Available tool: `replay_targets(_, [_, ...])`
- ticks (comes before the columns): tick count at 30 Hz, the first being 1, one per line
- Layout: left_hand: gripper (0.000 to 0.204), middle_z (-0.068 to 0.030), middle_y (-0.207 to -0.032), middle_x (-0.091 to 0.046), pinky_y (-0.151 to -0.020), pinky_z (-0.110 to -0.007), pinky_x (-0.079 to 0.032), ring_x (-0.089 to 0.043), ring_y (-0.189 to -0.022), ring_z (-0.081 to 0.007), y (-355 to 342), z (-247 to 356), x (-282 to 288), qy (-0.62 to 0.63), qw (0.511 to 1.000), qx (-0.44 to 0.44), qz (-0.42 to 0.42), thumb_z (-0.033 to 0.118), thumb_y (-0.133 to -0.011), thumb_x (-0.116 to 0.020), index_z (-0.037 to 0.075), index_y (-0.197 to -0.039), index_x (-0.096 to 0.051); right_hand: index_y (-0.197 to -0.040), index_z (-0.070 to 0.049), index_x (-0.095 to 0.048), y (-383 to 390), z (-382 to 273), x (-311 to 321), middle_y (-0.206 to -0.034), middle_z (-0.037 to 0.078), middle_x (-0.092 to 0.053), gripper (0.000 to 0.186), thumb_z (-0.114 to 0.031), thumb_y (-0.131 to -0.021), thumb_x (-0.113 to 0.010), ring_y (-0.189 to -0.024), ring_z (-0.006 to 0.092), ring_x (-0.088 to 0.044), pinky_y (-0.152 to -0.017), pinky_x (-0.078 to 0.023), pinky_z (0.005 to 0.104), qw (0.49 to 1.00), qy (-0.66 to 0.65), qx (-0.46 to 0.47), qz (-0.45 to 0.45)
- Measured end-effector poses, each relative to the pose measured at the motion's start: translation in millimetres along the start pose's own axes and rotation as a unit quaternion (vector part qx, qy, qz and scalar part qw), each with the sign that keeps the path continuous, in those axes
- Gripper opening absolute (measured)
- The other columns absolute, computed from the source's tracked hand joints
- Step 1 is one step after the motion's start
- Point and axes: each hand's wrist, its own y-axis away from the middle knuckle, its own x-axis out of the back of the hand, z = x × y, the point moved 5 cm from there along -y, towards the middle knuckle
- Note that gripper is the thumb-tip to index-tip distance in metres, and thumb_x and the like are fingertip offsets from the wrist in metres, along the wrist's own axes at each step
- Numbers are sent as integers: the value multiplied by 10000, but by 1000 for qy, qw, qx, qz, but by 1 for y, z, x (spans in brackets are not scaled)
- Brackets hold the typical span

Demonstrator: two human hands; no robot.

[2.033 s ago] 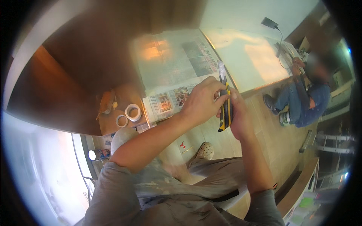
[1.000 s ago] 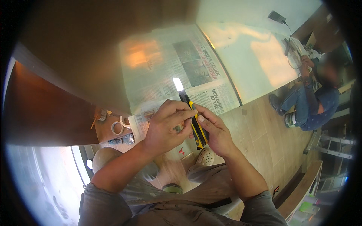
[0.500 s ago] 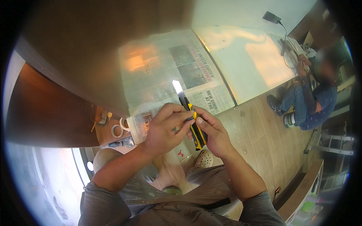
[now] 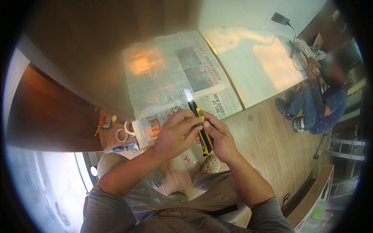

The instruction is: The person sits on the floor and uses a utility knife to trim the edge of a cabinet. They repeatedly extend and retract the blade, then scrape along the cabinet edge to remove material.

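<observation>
A yellow-and-black utility knife [image 4: 206,143] is held between both hands, with its pale blade pointing forward over the newspaper [image 4: 155,91]. My right hand [image 4: 220,136] is closed around the handle from the right, thumb on top. Fingers of my left hand [image 4: 175,134] pinch at the upper side of the handle near its middle. What exactly lies under those fingertips is hidden. Beneath the blade, the newspaper covers the left part of a low, pale surface.
Rolls of tape [image 4: 121,135] lie beside the newspaper at left, near a dark curved panel [image 4: 50,112]. To the right, a glossy pale board [image 4: 248,58] adjoins the newspaper. A co-worker [image 4: 326,101] sits at far right, with a metal ladder [image 4: 345,148] nearby.
The knife's blade end has shifted slightly back toward me and to the right. My left hand has moved a little with it. The right hand keeps its hold.
</observation>
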Motion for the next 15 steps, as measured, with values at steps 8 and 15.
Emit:
replay_targets(8, [329, -121, -1116, -635, -825, -360, -564, -672, -950, -270, 0, -1, -2, 11, 1000, -3, -1, 41, -866, -818, 20, -1185, -745, -1562, -33, -486, -3, -3, 0, -1125, 38, -649, 446, -194, -1146, -489, -914, 111, -608, -827, -533, 274, 1000, -9, 11, 15])
replay_targets(15, [332, -119, -1112, -656, -800, -359, -580, -687, -937, -276, -5, 4, -1, 14, 1000, 17, 2, 59, -857, -845, 16, -1169, -740, -1574, -23, -461, 0, -7, 0, -1239, 54, -652, 470, -187, -1135, -494, -1016, 116, -624, -885, -540, 290, 1000, -3, 25, 10])
